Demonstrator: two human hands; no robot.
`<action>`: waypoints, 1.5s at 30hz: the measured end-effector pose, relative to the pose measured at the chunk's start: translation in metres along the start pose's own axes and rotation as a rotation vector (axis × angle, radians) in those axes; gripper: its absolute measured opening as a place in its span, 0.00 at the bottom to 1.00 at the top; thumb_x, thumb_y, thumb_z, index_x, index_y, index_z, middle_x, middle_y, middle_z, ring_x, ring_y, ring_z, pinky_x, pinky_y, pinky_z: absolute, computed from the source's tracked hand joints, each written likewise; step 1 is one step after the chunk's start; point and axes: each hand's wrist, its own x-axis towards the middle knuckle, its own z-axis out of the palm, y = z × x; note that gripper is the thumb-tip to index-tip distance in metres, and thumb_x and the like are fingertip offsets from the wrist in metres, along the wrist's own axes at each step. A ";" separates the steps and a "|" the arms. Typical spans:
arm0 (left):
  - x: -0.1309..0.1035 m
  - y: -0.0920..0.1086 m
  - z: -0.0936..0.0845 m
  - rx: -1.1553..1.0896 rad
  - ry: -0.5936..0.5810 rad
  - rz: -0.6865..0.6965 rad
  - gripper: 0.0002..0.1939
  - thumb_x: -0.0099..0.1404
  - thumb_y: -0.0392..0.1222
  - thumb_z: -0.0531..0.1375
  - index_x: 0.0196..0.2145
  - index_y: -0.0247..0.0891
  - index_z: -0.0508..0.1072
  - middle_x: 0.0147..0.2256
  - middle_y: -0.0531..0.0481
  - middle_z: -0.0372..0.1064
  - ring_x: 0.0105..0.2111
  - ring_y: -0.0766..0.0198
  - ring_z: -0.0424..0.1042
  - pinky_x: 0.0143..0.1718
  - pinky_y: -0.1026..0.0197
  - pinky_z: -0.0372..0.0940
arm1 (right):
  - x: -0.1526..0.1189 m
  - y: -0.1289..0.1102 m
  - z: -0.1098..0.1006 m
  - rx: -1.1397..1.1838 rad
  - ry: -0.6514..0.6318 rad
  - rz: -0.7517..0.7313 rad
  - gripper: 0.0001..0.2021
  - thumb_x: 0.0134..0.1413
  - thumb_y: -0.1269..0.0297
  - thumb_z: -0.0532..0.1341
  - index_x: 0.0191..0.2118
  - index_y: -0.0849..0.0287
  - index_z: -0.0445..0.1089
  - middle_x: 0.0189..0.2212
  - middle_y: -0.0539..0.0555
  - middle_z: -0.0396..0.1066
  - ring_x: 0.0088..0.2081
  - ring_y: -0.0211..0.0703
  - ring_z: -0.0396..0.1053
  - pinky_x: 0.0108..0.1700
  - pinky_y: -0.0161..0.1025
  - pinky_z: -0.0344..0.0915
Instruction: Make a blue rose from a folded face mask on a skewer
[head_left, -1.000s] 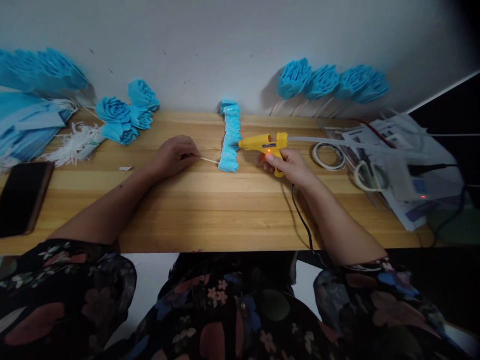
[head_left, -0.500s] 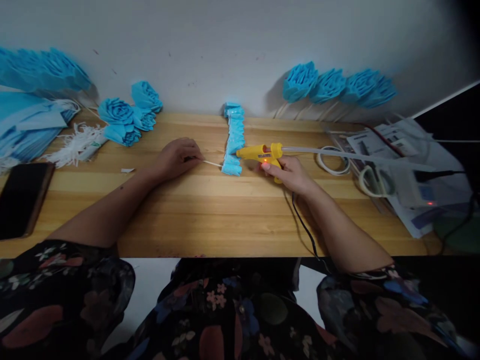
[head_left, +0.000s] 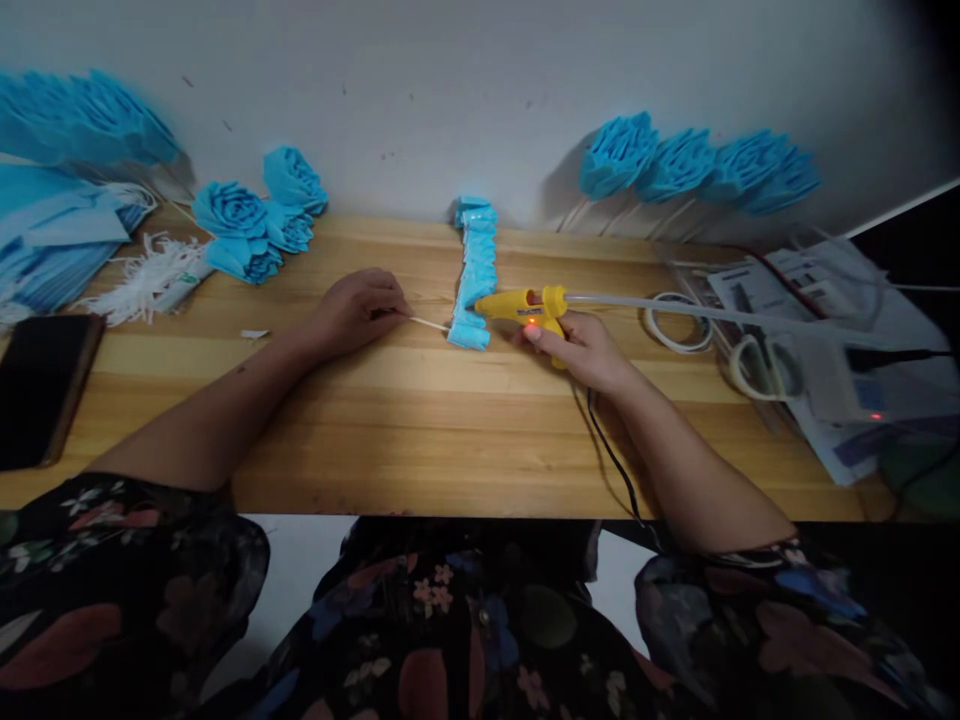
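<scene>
My right hand point(head_left: 585, 347) is wrapped round a yellow hot glue gun point(head_left: 517, 304), its red light lit and a long glue stick point(head_left: 645, 305) sticking out of its back. The nozzle meets the pleated blue strip point(head_left: 478, 262) near its lower end. That strip lies lengthwise away from me on the wooden table. In a pinch of my left hand point(head_left: 366, 312) is a thin pale stick point(head_left: 429, 323), whose far tip reaches the strip's near end. Part of the stick is hidden by my fingers.
Blue paper-like flowers on stems point(head_left: 619, 155) lean against the wall at right, more flowers point(head_left: 232, 212) at left. Blue face masks point(head_left: 60, 235), white strings point(head_left: 154, 280) and a phone point(head_left: 46, 388) lie left. Scissors point(head_left: 765, 368), a white ring point(head_left: 679, 322) and papers lie right.
The whole view has shifted slightly. My hands, the glue gun and the stick keep nearly the same place against the blue strip.
</scene>
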 end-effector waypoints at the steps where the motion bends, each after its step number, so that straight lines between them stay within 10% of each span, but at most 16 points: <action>1: 0.000 -0.001 0.000 -0.003 0.002 0.005 0.17 0.78 0.51 0.60 0.38 0.40 0.83 0.40 0.43 0.80 0.41 0.54 0.77 0.45 0.55 0.69 | 0.000 0.000 0.001 -0.007 0.000 -0.002 0.38 0.57 0.19 0.62 0.37 0.56 0.80 0.29 0.52 0.69 0.31 0.43 0.61 0.35 0.43 0.56; 33: 0.001 0.005 -0.003 0.013 -0.034 -0.034 0.15 0.78 0.50 0.60 0.40 0.41 0.84 0.41 0.43 0.80 0.42 0.54 0.77 0.47 0.55 0.69 | -0.012 -0.017 -0.032 -0.084 -0.025 -0.006 0.34 0.56 0.22 0.66 0.29 0.54 0.76 0.25 0.52 0.70 0.29 0.44 0.63 0.32 0.44 0.59; 45: -0.001 0.008 -0.003 -0.001 -0.038 -0.043 0.15 0.78 0.49 0.59 0.39 0.41 0.84 0.40 0.43 0.80 0.42 0.54 0.76 0.47 0.54 0.70 | -0.007 0.000 -0.004 -0.011 0.063 0.036 0.33 0.60 0.23 0.64 0.31 0.53 0.75 0.26 0.53 0.68 0.31 0.46 0.65 0.33 0.44 0.58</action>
